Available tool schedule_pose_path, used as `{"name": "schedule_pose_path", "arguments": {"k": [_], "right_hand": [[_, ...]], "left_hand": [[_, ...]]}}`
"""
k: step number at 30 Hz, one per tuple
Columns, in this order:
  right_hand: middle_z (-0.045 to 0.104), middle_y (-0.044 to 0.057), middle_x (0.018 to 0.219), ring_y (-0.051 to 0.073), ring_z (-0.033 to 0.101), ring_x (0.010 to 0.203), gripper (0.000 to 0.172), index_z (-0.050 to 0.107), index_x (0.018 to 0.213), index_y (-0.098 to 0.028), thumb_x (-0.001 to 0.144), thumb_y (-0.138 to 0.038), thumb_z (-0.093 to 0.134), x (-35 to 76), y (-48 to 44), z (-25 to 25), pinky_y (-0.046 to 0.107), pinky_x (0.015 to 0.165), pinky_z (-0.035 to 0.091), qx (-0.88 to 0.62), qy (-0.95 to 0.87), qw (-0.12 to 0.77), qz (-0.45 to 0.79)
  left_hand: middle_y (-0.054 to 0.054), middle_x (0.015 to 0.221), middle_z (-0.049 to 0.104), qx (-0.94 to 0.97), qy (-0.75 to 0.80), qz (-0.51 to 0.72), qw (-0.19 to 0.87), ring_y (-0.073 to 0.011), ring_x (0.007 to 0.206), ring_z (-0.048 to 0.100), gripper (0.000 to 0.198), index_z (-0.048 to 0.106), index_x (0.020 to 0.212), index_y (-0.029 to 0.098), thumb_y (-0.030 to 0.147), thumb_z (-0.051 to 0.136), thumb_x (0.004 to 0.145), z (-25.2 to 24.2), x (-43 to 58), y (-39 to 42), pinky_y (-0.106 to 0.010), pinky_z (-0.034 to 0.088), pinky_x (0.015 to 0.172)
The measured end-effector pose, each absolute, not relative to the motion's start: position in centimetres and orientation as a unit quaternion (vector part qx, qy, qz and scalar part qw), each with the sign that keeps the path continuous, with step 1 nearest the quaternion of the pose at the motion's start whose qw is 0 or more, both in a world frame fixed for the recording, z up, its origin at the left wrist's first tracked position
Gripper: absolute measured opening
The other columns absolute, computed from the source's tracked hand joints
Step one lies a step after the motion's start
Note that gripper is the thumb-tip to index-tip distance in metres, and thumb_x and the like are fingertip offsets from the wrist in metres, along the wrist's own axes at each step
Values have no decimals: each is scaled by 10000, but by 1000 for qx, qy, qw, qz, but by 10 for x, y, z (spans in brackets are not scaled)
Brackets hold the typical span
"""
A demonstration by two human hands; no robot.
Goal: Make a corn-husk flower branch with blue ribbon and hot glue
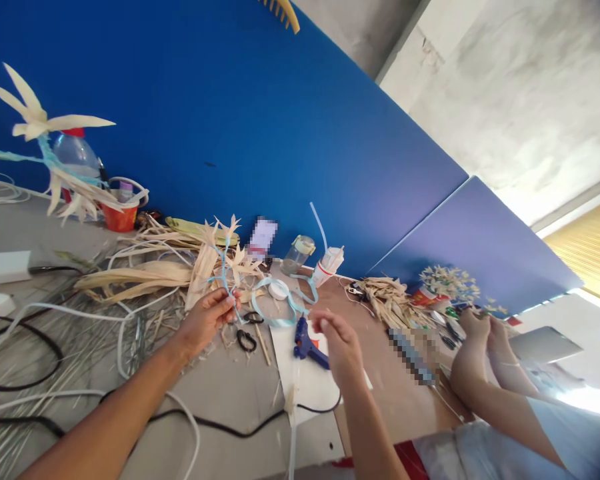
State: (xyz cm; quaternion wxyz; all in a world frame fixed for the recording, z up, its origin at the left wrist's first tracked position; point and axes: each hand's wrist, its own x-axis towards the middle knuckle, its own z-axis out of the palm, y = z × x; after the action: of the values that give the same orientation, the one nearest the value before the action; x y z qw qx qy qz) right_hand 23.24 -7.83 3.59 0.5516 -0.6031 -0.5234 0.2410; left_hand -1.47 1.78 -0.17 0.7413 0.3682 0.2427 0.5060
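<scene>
My left hand [213, 317] pinches the thin light-blue stem [225, 270] of a small branch with pale dried-husk flowers [231, 229] at its tips. My right hand [339, 343] has its fingers curled, thumb and forefinger together, on a light-blue ribbon [304, 312]. That ribbon loops loosely across the space between my hands. Just under the right fingers lies a dark blue glue gun [307, 345] on a white sheet [284, 353]. Black-handled scissors [247, 341] rest below my left fingertips.
Dried husks [135, 279], thin wires and white cables [123, 343] spread over the left side. A clear jar [299, 253] and a cup [329, 265] stand by the blue partition [220, 120]. At left, a larger husk flower [37, 120] rises before a bottle. Another person's arms [480, 360] are at right.
</scene>
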Motion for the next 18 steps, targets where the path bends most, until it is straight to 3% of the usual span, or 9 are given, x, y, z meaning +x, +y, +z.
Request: {"name": "schedule_pose_path", "arguments": {"k": [2, 6, 9, 12, 18], "right_hand": [[644, 40, 779, 168, 572, 730, 219, 699, 882, -193, 791, -355, 583, 203, -59, 39, 309, 705, 455, -563, -491, 537, 391], [614, 2, 659, 118, 547, 602, 208, 683, 774, -163, 674, -342, 717, 158, -25, 25, 244, 584, 429, -500, -392, 511, 579], [612, -2, 621, 102, 545, 540, 250, 650, 756, -138, 634, -326, 760, 144, -15, 15, 225, 529, 426, -438, -339, 443, 705], [629, 3, 616, 105, 568, 537, 258, 623, 744, -130, 627, -301, 778, 138, -15, 13, 221, 532, 446, -389, -307, 385, 778], [620, 5, 613, 96, 563, 528, 220, 621, 702, -111, 655, -270, 767, 132, -19, 16, 212, 527, 461, -353, -283, 366, 813]], "left_hand": [[7, 688, 589, 356, 238, 509, 747, -52, 526, 467, 208, 672, 819, 150, 275, 746, 670, -1, -16, 18, -174, 389, 508], [4, 691, 592, 322, 222, 518, 760, -41, 514, 457, 223, 683, 823, 141, 243, 769, 644, 3, -20, 18, -161, 384, 496], [0, 686, 592, 319, 214, 518, 764, -41, 514, 453, 234, 692, 829, 137, 249, 776, 641, 5, -21, 18, -163, 393, 508], [0, 689, 595, 332, 213, 513, 763, -38, 508, 441, 223, 696, 830, 141, 264, 768, 658, 5, -21, 17, -164, 393, 515], [9, 661, 580, 340, 219, 502, 765, -33, 492, 409, 232, 694, 830, 147, 281, 771, 658, 5, -20, 16, -159, 381, 505]]}}
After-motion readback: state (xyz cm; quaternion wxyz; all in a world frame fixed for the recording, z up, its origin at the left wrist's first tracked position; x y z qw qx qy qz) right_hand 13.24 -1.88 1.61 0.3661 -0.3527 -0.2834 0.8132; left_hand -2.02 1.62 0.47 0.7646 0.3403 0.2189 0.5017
